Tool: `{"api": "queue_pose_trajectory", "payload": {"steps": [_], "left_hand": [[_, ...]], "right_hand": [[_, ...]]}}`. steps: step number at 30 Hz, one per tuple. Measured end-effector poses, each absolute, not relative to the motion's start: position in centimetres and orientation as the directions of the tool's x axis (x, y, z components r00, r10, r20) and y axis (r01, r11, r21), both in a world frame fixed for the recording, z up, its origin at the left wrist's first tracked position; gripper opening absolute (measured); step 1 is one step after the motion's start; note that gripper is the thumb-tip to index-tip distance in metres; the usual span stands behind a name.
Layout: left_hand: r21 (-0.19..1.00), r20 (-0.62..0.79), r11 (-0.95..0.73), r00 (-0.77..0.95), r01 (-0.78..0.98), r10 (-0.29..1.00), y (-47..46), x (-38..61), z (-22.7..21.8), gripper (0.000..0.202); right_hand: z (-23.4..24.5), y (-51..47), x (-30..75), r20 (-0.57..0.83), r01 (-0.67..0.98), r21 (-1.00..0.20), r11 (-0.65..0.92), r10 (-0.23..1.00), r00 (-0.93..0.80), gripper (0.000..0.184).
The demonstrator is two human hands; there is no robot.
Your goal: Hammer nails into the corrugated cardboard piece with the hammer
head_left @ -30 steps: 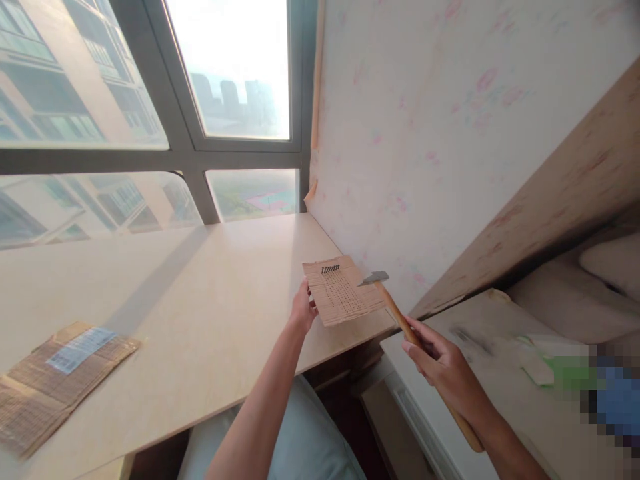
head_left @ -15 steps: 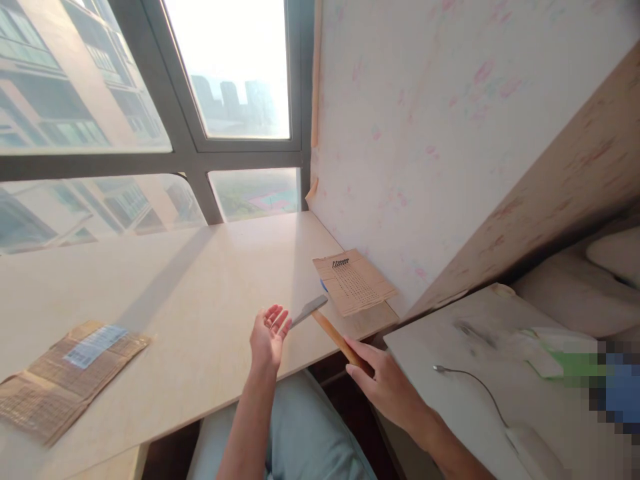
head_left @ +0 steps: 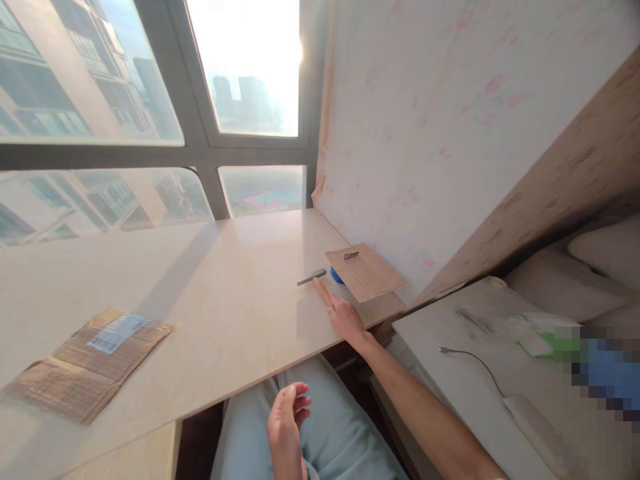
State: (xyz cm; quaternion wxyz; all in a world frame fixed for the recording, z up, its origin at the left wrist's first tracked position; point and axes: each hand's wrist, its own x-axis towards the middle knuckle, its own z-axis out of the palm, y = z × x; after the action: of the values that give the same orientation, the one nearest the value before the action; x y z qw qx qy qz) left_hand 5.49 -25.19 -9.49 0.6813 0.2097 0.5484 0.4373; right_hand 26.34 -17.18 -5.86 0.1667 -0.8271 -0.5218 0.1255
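My right hand [head_left: 347, 323] is wrapped around the wooden handle of a hammer [head_left: 313, 277]. Its grey metal head is low over the tabletop, left of a cardboard piece; whether it touches the wood I cannot tell. Above my lap, my left hand [head_left: 289, 417] holds nothing, its fingers loosely curled and apart from the thumb. The cardboard piece [head_left: 367, 272] carries a row of several small dark, thin pieces near its far edge and a grid of dots or holes. Under its left edge a blue object [head_left: 337, 275] shows, mostly hidden.
A flattened brown package with a white label [head_left: 117, 333] lies on the left of the pale wooden table [head_left: 225, 287]. Windows stand behind it and a flowered wall [head_left: 400, 133] at the right. Lower right, a white surface [head_left: 450, 393] bears a cable [head_left: 475, 359].
My right hand has carried the hammer forward, down toward the tabletop beside the cardboard. My left hand has drawn back from near the hammer head to above my lap. The view has shifted slightly.
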Motion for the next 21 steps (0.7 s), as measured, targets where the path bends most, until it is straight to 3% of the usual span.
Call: {"api": "queue_pose_trajectory", "payload": {"steps": [11,21], "left_hand": [[0.720,-0.649,0.579,-0.075,-0.383,0.757,-24.2,2.0,-14.8,0.045],[0.748,-0.622,0.610,0.045,-0.260,0.782,-24.2,2.9,-16.6,0.047]], "right_hand": [[-5.9,-15.3,27.6,-0.052,0.840,-0.308,-0.447,0.889,0.455,0.044],[-6.0,-15.1,27.5,-0.017,0.857,-0.259,-0.445,0.889,0.457,0.037]]}}
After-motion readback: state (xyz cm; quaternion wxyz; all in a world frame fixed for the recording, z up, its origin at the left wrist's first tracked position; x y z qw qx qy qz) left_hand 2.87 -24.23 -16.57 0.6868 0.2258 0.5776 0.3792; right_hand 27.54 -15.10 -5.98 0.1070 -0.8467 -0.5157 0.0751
